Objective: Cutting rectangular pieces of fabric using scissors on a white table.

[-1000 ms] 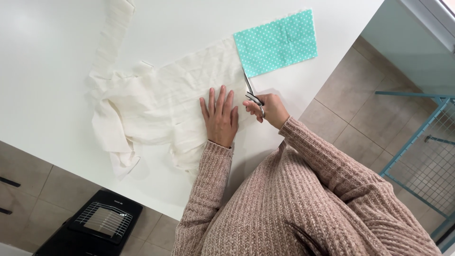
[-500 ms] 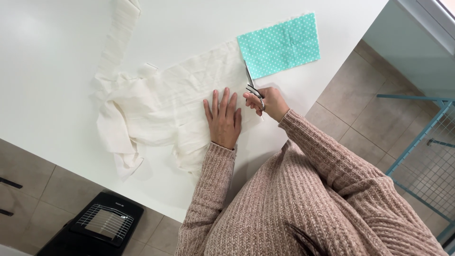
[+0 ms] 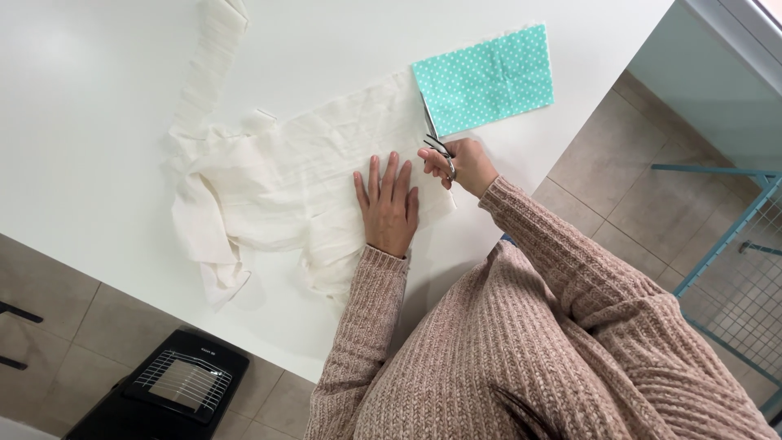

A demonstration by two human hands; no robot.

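The cream cloth lies spread and rumpled on the white bench, and everything else can be placed from it. The left hand rests flat on the cloth's near right part, fingers splayed and grasping nothing, pinning the fabric down. Just off the cloth's right edge the right hand is clenched through the loops of a pair of scissors, whose blades point away from the person along that edge (how far apart the blades stand is too small to tell). Touching the cloth's far right corner lies a teal piece of fabric with white dots, and a narrow cream strip runs off from the cloth's far left side.

To cut well here, the flat hand should keep the cloth taut and stay clear of the blade line, which it does now, its fingertips just beside the scissors but not in their path. The lower blade should ride on the bench so the fabric lifts little. Long, steady closures give a cleaner edge than short snips, and the wrinkles near the cut want smoothing first.
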